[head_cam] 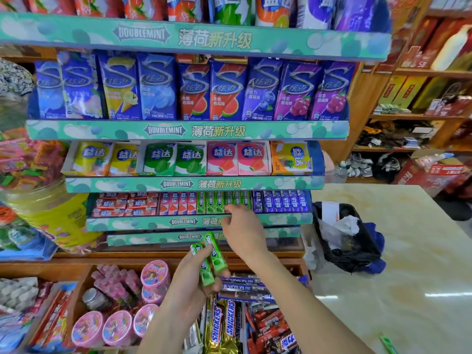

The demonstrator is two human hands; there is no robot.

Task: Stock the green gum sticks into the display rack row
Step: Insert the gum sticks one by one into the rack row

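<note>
My left hand (190,279) holds two green gum sticks (213,256) upright, below the tiered display rack (281,218). My right hand (242,228) reaches up to the rack's fourth row, fingertips touching the green gum sticks (213,202) standing there between red-and-white sticks and purple ones. Whether those fingers pinch a stick is hidden by the hand itself. One more green stick (388,344) lies on the counter at the bottom right.
Higher tiers carry blue, purple and pastel gum packs. Below are pink tubs (154,277), Snickers bars (223,320) and other candy. A yellow jar (51,213) stands left. A black bag (350,241) sits on the pale counter (408,251) at right.
</note>
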